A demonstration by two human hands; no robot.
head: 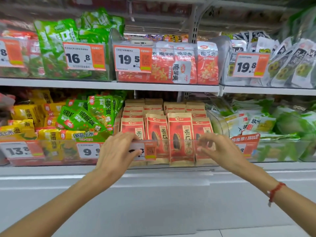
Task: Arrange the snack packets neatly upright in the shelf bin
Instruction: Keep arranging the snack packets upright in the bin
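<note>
Several brown-and-red sunflower seed packets stand upright in rows inside a clear plastic shelf bin on the lower shelf. My left hand grips the bin's front wall at its left end, fingers curled over the rim and thumb under the price tag. My right hand holds the front wall at its right end, fingers hooked over the rim. The front row of packets shows through the clear wall between my hands.
Green and yellow snack packets fill the bin to the left, pale green ones the bin to the right. The upper shelf carries bins of green, red and white packets with price tags. A white cabinet front lies below.
</note>
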